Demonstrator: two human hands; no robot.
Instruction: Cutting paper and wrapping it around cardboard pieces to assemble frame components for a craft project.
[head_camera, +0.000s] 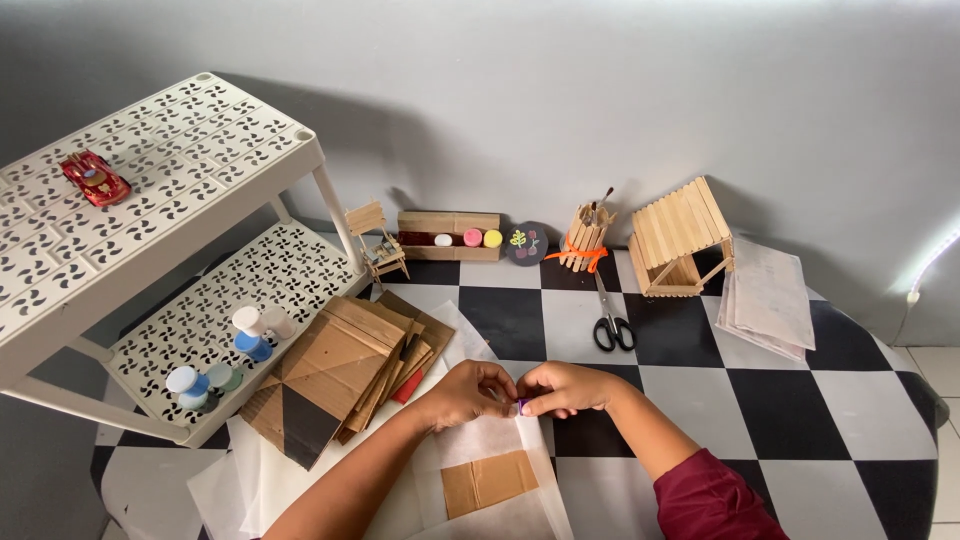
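Pinching one small purple object (521, 406), your left hand (468, 392) and right hand (563, 388) meet fingertip to fingertip above white translucent paper (495, 437). Judged light, easily dropped; grip its sides.

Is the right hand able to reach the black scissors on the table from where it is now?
Probably yes. The scissors lie just beyond the right hand, with only bare checkered table between. But that hand is pinching a small purple object together with the left hand.
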